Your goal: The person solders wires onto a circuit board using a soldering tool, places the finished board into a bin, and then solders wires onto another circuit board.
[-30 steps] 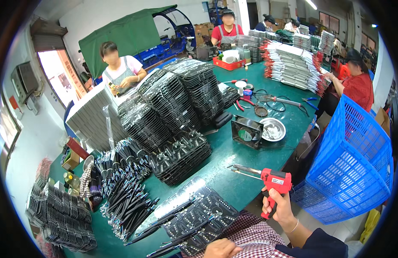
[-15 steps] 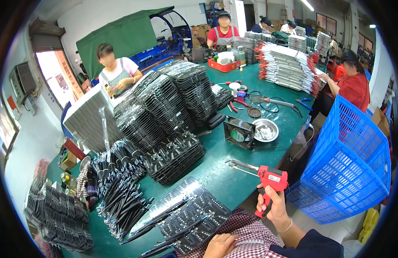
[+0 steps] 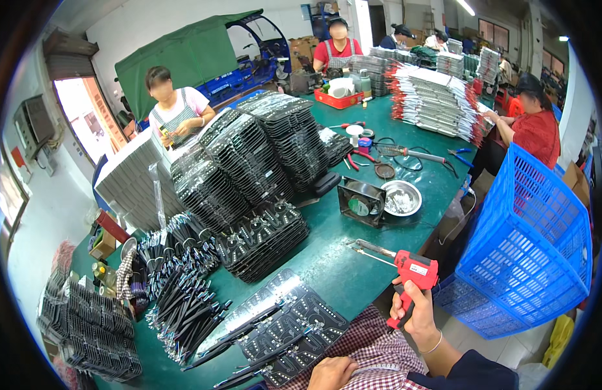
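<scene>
My right hand (image 3: 418,312) is wrapped round the black-and-red handle of a red soldering gun (image 3: 418,268). Its long metal tip (image 3: 373,248) points left over the table's near edge, apart from the boards. My left hand (image 3: 333,373) lies on the checkered cloth over my lap, fingers loosely laid out and holding nothing. Just beyond it are black circuit boards (image 3: 293,331) with rows of small pale dots, with black cables (image 3: 239,329) across them. A bundle of black wires with bare ends (image 3: 184,305) spreads to their left.
Tall stacks of black boards (image 3: 249,156) fill the green table's middle. A small fan (image 3: 362,202) and a metal bowl (image 3: 402,197) stand beyond the soldering gun. Blue crates (image 3: 522,247) are at the right. Co-workers sit round the table, one in red (image 3: 535,140) at the right.
The soldering gun and my right hand have shifted slightly to the right. My left hand has moved slightly down on the cloth. The boards and wires lie as before.
</scene>
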{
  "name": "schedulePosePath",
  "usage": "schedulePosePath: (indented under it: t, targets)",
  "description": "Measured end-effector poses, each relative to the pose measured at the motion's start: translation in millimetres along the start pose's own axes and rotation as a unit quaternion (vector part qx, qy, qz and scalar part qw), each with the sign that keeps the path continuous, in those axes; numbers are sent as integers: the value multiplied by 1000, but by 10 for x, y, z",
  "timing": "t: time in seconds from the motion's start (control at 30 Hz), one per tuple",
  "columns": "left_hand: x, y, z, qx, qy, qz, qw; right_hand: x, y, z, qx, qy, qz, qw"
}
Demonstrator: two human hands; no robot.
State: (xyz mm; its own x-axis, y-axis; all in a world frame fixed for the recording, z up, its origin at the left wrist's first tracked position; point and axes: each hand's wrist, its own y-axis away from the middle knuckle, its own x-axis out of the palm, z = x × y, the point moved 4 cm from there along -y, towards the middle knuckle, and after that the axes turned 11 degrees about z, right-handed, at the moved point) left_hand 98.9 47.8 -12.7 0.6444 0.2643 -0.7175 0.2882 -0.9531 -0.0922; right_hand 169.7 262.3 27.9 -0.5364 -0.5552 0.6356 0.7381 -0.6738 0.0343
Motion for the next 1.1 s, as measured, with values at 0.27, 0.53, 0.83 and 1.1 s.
schedulePosePath:
  t: [0.27, 0.53, 0.83, 1.1]
  targets:
    - [-657, 107, -225, 30, -143, -122, 982, -58, -26, 51, -20, 31, -31, 999]
    - [-1122, 311, 264, -227, -256, 66, 937, -79, -66, 57, -33, 32, -14, 999]
    - [-1085, 310, 393, -217, -244, 112, 939, -72, -67, 100, -36, 28, -11, 999]
    - [-1118, 249, 391, -227, -238, 129, 936, -57, -66, 101, -34, 43, -15, 998]
